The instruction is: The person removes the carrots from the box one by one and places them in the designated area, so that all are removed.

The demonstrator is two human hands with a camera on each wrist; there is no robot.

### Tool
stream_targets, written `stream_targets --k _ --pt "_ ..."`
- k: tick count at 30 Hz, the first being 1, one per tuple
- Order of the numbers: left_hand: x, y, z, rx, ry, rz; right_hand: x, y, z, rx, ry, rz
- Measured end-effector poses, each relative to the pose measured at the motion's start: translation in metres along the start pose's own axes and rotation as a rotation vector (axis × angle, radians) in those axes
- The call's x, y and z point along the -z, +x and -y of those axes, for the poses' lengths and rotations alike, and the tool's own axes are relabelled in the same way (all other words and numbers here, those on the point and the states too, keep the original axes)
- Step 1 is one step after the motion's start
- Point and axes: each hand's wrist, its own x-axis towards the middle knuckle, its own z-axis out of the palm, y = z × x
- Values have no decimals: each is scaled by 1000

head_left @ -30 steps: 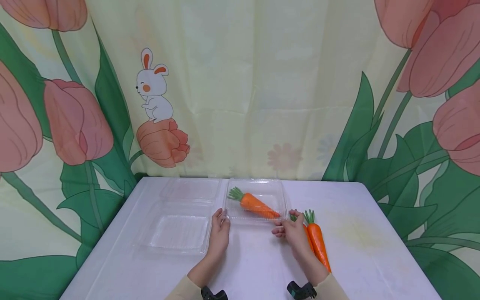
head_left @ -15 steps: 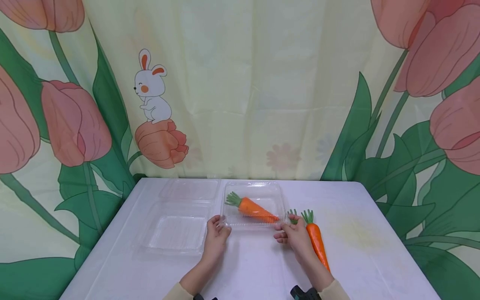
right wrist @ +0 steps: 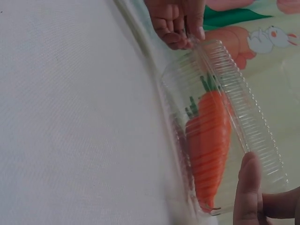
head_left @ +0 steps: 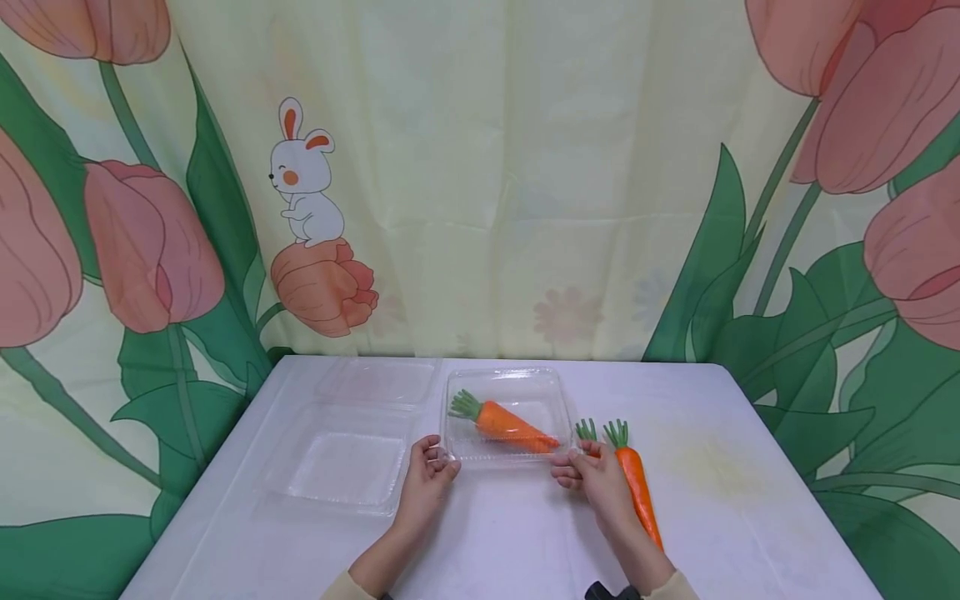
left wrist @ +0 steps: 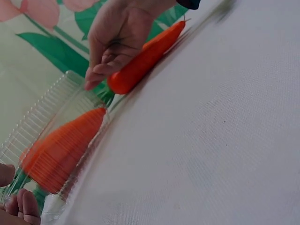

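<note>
Left hand [head_left: 426,485] and right hand [head_left: 602,485] pinch the clear rectangular plastic box [head_left: 538,402], probably light, bendy, best held by near corners.

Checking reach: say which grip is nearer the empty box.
Left. The left grip is just right of the empty box; the right grip is farther right, at the carrot box.

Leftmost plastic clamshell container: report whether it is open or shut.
Open: in the head view, the clamshell container lies spread on the table, one half behind the other.
</note>
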Motion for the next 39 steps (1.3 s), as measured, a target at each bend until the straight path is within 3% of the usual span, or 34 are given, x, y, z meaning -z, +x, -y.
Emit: stream_targets --k 5,13,22,32,39 --pt "-1 1 1 12 -16 27 5 1 0 -39 25 -22" --pt "0 1 1 19 -33 5 6 0 0 -58 32 -8" --pt "-1 -2 1 52 -176 -21 8 0 -1 -47 31 -3" --pt "-1 -3 1 73 -187 -25 11 0 1 -71 14 -16" --pt "-3 -3 3 86 -202 -80 10 0 0 -65 -4 -17"
